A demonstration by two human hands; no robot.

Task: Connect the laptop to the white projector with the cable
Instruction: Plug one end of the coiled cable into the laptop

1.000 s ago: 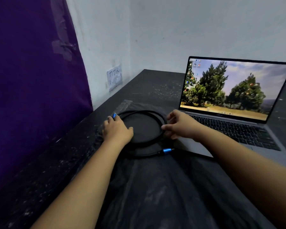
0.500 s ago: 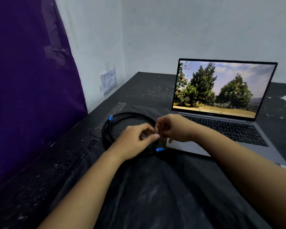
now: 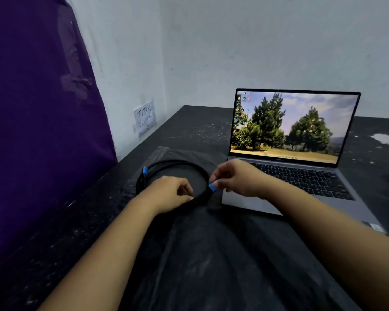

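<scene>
One coiled black cable, two blue-collared plugs: my right hand pinches one, my left hand grips cable; one open grey laptop, right of centre.

Both bare forearms reach in from the bottom edge and converge toward the centre. The left arm enters at about 7 o'clock and runs up toward 1 o'clock; the left hand is palm-down with its fingers curled under, closed around a black cable. The right arm enters from 4 o'clock and angles toward 10 o'clock, wrist slightly raised. The right hand sits at 3 o'clock from the left, close but apart, fingers bent downward, thumb and fingertips pinching the cable's blue connector.
</scene>
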